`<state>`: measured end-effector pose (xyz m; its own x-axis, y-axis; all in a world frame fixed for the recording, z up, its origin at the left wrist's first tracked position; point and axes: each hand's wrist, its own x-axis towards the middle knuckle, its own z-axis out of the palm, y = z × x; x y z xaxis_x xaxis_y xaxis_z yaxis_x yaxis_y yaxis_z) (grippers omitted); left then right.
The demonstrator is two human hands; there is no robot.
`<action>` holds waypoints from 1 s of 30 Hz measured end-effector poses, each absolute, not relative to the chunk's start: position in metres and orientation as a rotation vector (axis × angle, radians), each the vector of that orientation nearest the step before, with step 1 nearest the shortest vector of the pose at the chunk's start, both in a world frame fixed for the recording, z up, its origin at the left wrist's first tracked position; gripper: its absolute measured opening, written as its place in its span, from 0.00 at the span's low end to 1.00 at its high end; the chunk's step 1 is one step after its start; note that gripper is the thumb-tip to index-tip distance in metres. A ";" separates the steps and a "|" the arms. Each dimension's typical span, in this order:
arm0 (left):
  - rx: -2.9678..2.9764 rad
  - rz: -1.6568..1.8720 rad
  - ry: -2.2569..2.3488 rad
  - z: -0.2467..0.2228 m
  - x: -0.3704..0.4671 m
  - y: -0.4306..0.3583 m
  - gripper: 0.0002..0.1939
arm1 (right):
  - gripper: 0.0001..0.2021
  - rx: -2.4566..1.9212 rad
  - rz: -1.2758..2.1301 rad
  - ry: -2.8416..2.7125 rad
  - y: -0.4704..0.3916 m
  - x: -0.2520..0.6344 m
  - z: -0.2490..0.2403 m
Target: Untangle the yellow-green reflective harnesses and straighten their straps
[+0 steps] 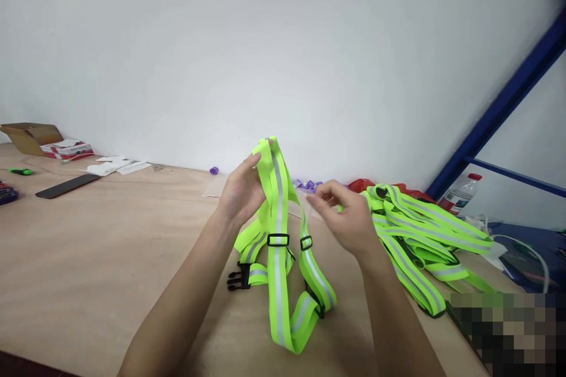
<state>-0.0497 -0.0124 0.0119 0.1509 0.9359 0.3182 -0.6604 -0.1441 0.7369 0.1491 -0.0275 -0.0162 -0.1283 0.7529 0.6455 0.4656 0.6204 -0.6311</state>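
Note:
A neon-yellow reflective harness strap (pixel 277 283) with a silver stripe hangs in loops above the table. My left hand (pixel 243 191) is closed around its upper folds, thumb in front. Black slider buckles (pixel 278 240) sit on the straps, and a black side-release clip (pixel 239 277) dangles at the lower left. To the right of the strap, my right hand (pixel 347 218) has its fingers curled and its thumb and forefinger pinched together. What lies in that pinch, if anything, I cannot make out. Behind it is a heap of similar reflective straps (pixel 411 230).
Purple small parts (pixel 308 184) and a purple cap (pixel 214 171) lie near the wall. A capped bottle (pixel 462 193) stands at right beside a blue metal frame (pixel 499 103). On the left are a cardboard box (pixel 30 136), white papers (pixel 112 166) and a dark flat strip (pixel 67 186).

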 end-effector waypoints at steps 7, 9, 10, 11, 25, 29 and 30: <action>0.912 1.502 0.274 0.019 -0.042 -0.031 0.21 | 0.36 -1.320 0.318 -2.076 -0.042 0.104 -0.029; 0.952 1.508 0.265 0.021 -0.044 -0.034 0.22 | 0.35 -1.263 0.393 -2.100 -0.038 0.102 -0.034; 0.979 1.517 0.269 0.022 -0.046 -0.035 0.23 | 0.34 -1.216 0.445 -2.105 -0.036 0.104 -0.035; 1.011 1.528 0.282 0.022 -0.049 -0.035 0.24 | 0.33 -1.172 0.499 -2.108 -0.034 0.108 -0.035; 1.341 1.438 0.685 0.018 -0.089 -0.026 0.24 | 0.14 -1.033 0.716 -1.772 -0.020 0.163 -0.015; 1.401 1.321 0.733 0.020 -0.101 -0.029 0.29 | 0.14 -1.107 0.700 -1.819 -0.021 0.175 -0.012; 1.416 1.289 0.744 0.022 -0.105 -0.031 0.29 | 0.14 -1.147 0.678 -1.859 -0.020 0.178 -0.012</action>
